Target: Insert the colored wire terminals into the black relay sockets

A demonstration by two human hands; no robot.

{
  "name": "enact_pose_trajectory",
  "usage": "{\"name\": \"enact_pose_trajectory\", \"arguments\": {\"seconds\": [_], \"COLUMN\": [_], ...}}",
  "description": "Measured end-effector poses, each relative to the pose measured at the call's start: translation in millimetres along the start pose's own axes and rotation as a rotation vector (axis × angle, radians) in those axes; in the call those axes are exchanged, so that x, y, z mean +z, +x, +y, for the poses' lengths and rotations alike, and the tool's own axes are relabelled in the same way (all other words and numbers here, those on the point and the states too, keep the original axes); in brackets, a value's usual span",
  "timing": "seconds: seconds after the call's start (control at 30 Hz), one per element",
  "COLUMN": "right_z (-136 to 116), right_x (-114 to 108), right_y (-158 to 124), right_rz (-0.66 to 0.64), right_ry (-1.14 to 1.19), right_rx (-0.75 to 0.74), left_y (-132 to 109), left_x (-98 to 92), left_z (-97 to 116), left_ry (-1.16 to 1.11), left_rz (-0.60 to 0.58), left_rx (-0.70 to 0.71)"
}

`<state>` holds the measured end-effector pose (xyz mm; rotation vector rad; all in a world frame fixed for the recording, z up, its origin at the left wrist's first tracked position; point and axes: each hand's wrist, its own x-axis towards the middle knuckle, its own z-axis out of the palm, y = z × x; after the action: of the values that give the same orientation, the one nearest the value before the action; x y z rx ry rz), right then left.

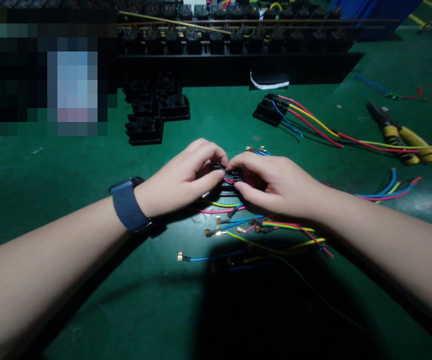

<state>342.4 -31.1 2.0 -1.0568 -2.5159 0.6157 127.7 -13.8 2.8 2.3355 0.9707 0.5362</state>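
Observation:
Both hands meet at the middle around a small black plastic socket housing (230, 190) with a red wire (228, 180) across its top. My left hand (197, 167), with a dark watch at the wrist, grips the housing's left side, fingers curled and thumb at its edge. From the right, my right hand (272, 177) closes on it, the thumb tip beside the red wire. The fingers partly hide the housing and the wire's ends. Just below lie loose blue, red and yellow-green wires with brass terminals (218, 220); a blue wire (201, 259) lies nearest me.
A wired black housing (270, 110) lies beyond my right hand, its wires running toward yellow-handled pliers (401, 135). Several black housings (144, 127) sit at back left. Behind them a long black rack (234, 67) crosses the green work surface (99, 300).

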Motion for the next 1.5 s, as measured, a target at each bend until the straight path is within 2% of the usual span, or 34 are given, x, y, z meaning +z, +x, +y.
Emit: {"name": "enact_pose_trajectory", "arguments": {"seconds": [0.4, 1.5], "right_z": [-0.1, 1.2], "right_x": [-0.4, 0.1], "right_y": [0.4, 0.5], "right_rz": [-0.009, 0.004], "right_ry": [-0.006, 0.002], "right_rx": [0.011, -0.001], "left_y": [0.1, -0.1], "left_x": [0.1, 1.1], "left_z": [1.1, -2.1], "left_ry": [0.005, 0.026], "left_rz": [-0.002, 0.026], "left_rx": [-0.021, 0.036]}}
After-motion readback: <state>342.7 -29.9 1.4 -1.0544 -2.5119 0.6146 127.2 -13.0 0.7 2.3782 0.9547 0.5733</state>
